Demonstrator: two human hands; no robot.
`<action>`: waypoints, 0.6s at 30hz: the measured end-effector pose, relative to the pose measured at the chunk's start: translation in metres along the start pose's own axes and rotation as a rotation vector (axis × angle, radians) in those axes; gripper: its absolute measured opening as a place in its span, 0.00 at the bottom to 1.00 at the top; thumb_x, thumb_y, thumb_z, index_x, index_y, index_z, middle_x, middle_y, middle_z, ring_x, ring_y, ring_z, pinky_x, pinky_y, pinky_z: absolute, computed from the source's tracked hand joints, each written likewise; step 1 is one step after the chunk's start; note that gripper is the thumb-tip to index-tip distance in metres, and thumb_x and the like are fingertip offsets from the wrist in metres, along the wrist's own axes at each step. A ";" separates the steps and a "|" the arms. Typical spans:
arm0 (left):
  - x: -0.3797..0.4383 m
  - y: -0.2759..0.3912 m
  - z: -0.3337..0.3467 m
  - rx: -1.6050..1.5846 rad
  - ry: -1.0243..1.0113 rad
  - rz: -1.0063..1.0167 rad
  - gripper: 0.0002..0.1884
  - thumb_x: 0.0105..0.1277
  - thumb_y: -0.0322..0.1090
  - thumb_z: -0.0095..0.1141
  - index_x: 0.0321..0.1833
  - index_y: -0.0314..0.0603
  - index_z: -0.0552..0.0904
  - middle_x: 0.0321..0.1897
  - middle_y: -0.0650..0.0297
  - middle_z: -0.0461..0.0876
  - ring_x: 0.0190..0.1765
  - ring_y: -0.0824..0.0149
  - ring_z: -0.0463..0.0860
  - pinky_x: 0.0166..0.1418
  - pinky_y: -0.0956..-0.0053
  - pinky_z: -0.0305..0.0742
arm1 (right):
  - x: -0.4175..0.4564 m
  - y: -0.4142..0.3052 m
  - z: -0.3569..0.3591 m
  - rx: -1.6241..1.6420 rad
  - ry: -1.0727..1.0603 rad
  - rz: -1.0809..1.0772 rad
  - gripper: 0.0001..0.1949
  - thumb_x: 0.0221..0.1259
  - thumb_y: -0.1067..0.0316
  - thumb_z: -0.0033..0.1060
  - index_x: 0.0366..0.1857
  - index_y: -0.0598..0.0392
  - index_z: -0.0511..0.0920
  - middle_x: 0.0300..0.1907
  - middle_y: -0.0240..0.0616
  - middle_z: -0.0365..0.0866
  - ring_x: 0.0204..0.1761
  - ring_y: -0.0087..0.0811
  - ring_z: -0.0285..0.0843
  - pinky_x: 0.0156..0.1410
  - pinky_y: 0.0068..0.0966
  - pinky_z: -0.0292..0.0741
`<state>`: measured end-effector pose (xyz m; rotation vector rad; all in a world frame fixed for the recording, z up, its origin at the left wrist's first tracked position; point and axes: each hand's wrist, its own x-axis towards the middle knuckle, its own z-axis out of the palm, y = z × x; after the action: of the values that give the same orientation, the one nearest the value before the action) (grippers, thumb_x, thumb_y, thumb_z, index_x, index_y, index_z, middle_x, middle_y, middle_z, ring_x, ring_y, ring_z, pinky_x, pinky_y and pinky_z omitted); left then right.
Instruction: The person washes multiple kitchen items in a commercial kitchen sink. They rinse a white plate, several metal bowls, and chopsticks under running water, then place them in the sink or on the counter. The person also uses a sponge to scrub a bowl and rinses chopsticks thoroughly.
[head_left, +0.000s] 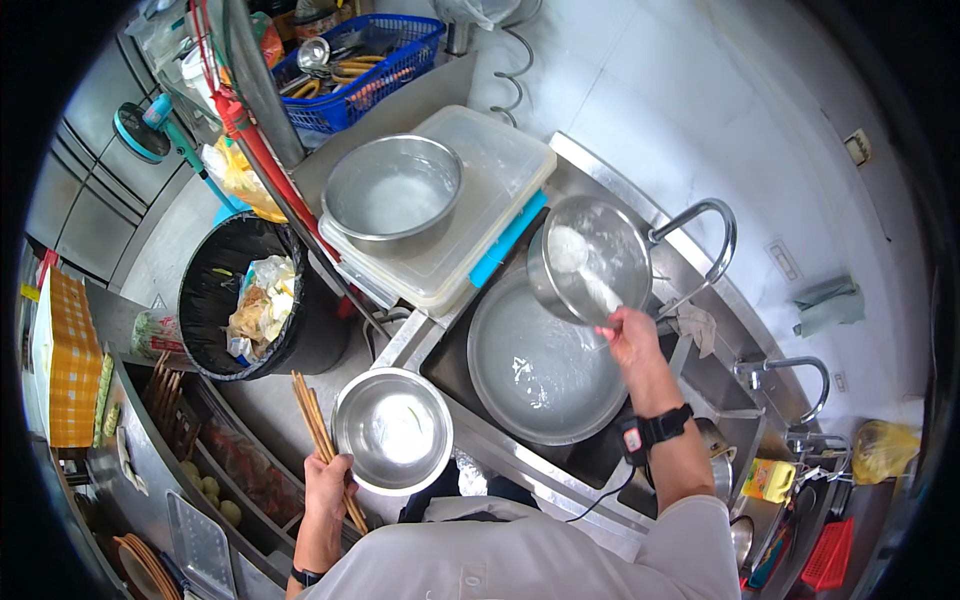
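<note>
My left hand (328, 480) grips a steel bowl (394, 431) by its rim, together with a bundle of wooden chopsticks (311, 412). A small green shred lies inside that bowl. My right hand (634, 337) is closed on the handle of a white spoon or scoop (598, 289), whose head lies in white powder (568, 250) in a tilted metal bowl (637, 262). That bowl is over the back edge of a wide metal basin (547, 420) of cloudy water in the sink. Whether my fingers also touch the tilted bowl's rim, I cannot tell.
Another metal bowl (394, 229) of liquid stands on a lidded plastic box (502, 150) beside the sink. A black-lined waste bin (196, 300) is at the left, near red-handled poles (262, 157). Curved taps (727, 232) rise behind the sinks. A blue basket (330, 112) holds utensils.
</note>
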<state>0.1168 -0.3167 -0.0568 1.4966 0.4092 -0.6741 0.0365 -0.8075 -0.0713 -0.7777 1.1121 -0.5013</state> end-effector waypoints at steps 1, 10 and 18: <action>-0.002 0.002 -0.003 -0.020 0.024 0.005 0.03 0.54 0.22 0.48 0.29 0.39 0.72 0.16 0.69 0.69 0.13 0.76 0.67 0.12 0.81 0.62 | -0.006 -0.018 0.026 -0.017 -0.012 -0.021 0.07 0.49 0.83 0.45 0.33 0.70 0.69 0.31 0.47 0.70 0.23 0.39 0.73 0.27 0.38 0.84; -0.020 0.011 -0.029 -0.103 0.164 0.019 0.04 0.54 0.23 0.49 0.31 0.40 0.73 0.16 0.71 0.69 0.14 0.78 0.66 0.13 0.82 0.60 | 0.073 -0.083 0.166 -0.099 -0.091 -0.011 0.08 0.50 0.83 0.40 0.34 0.78 0.66 0.33 0.60 0.71 0.24 0.54 0.78 0.20 0.32 0.81; -0.029 0.006 -0.042 -0.156 0.244 0.023 0.04 0.55 0.22 0.49 0.32 0.39 0.73 0.17 0.70 0.71 0.12 0.78 0.65 0.12 0.82 0.59 | 0.123 -0.079 0.243 -0.094 -0.126 -0.070 0.15 0.53 0.85 0.38 0.46 0.81 0.63 0.41 0.65 0.71 0.27 0.57 0.79 0.26 0.39 0.85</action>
<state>0.1052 -0.2709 -0.0366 1.4365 0.6164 -0.4317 0.3094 -0.8715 -0.0290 -0.9209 1.0000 -0.4546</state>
